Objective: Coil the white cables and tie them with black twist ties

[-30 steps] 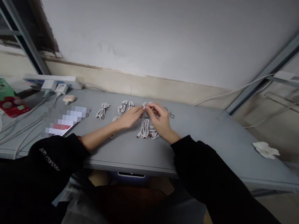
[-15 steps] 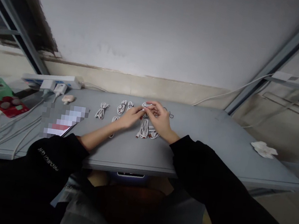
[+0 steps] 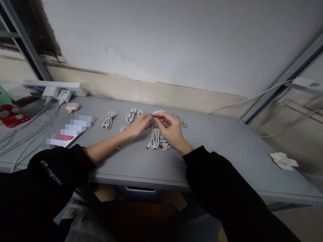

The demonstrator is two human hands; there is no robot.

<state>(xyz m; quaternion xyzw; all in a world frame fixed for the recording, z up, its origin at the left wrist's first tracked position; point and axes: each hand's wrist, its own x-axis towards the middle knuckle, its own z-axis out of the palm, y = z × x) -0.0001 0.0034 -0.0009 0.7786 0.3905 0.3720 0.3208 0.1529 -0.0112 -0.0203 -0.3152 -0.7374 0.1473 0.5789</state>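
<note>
Over the middle of the desk, my left hand (image 3: pixel 140 126) and my right hand (image 3: pixel 171 129) meet with fingertips pinched together. Between and behind them shows a coiled white cable (image 3: pixel 159 112), which both hands grip at its middle. A thin dark tie seems to be at the fingertips, mostly hidden by the fingers. Just below lie a coiled white cable with a brownish plug (image 3: pixel 155 139) and another white coil (image 3: pixel 165 143), partly under my right hand. Beneath my left forearm, one more white coil (image 3: pixel 123 129) is partly covered.
Tied white cables (image 3: pixel 109 120) lie left of my hands, others (image 3: pixel 131 116) behind. Loose black ties (image 3: pixel 183 122) are at right. A phone (image 3: pixel 71 130), a power strip (image 3: pixel 55 87), a green-and-red box (image 3: pixel 0 104) and loose cords occupy the left. Crumpled tissue (image 3: pixel 283 160) lies right.
The fingertips of both hands have shifted slightly and closed nearer together over the coiled cable. The view has moved a little; the other things lie as before.
</note>
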